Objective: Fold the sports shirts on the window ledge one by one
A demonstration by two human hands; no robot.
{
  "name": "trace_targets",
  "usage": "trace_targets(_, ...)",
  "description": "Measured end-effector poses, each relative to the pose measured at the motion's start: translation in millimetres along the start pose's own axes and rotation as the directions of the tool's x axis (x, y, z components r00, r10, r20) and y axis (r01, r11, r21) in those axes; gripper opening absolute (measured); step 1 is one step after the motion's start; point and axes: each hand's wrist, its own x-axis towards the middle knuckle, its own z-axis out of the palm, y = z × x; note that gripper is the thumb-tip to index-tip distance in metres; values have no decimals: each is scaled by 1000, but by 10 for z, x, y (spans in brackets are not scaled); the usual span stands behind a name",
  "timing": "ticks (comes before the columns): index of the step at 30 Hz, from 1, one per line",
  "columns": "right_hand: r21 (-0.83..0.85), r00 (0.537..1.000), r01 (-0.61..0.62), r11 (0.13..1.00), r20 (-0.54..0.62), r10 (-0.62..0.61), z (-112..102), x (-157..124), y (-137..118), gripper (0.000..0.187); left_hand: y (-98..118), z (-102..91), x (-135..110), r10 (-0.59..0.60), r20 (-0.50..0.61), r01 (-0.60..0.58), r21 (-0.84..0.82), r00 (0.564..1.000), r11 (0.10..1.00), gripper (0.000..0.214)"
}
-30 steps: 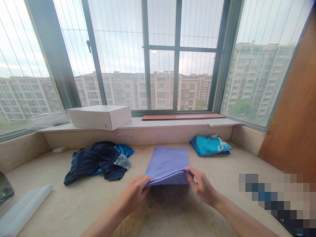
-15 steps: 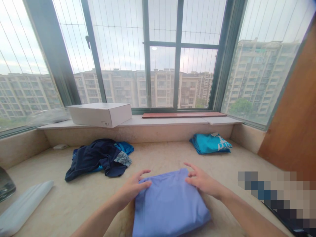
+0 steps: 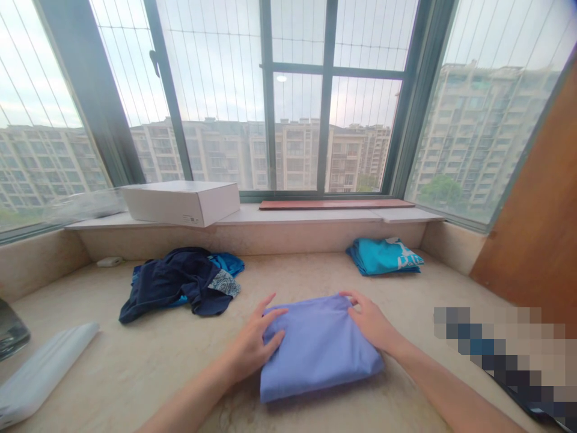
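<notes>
A folded lavender garment (image 3: 318, 346) lies flat on the stone window ledge (image 3: 135, 367) in front of me. My left hand (image 3: 255, 343) rests on its left edge, fingers spread and flat. My right hand (image 3: 372, 322) lies on its far right corner, fingers stretched out on the cloth. Neither hand grips anything.
A heap of dark navy and blue clothes (image 3: 180, 285) lies at the left. A folded teal shirt (image 3: 385, 255) sits at the back right. A white box (image 3: 180, 201) stands on the upper sill. A pale cushion (image 3: 40, 373) lies at the near left. A wooden panel (image 3: 536, 234) bounds the right.
The garment's far edge, pinched by both hands a second ago, was folded toward me. The hands then let go and now press flat on the folded bundle.
</notes>
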Motion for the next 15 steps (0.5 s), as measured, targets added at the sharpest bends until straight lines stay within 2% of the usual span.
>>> trace_targets(2, 1, 1000, -5, 1000, -4, 5, 9, 11, 7, 42, 50, 8, -19, 69, -7, -67, 128, 998, 989, 39)
trace_targets(4, 9, 1000, 1, 1000, -14, -1, 13, 20, 0, 40, 91, 11, -12, 100, -47, -89, 187, 994, 978, 39)
trace_targets(7, 10, 998, 58, 998, -7, -58, -1, 28, -16, 37, 73, 14, 29, 44, -99, -23, 206, 994, 978, 45)
trace_targets(10, -25, 991, 118, 993, 63, -116, -35, 27, -21, 35, -19, -5, 79, -31, -94, 51, 219, 995, 974, 50)
trace_targets(13, -33, 976, 179, 983, 132, -173, -57, 27, -19, 31, -73, -57, 123, -59, -103, 78, 190, 993, 979, 44)
trace_targets(15, 8, 970, 207, 978, 129, -206, -47, 39, -10, 31, -58, -97, 150, -53, -139, 75, 155, 989, 985, 34)
